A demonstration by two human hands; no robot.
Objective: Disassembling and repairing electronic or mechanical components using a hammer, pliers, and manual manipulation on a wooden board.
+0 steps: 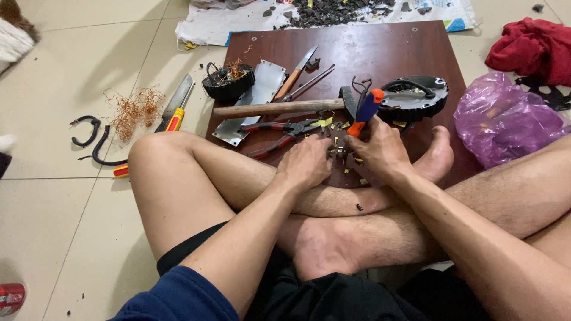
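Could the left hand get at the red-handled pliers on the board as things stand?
Probably yes. The left hand rests on the small part between both hands, and the red-handled pliers lie just beyond it on the brown board, handles toward it, nothing over them. It would have to let go of that part first.

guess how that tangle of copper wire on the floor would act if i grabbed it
The copper wire tangle looks loose and thin-stranded, so probably light and springy, squashing rather than holding shape. Stray ends stick out, so it may snag or shed bits. Unlikely to roll.
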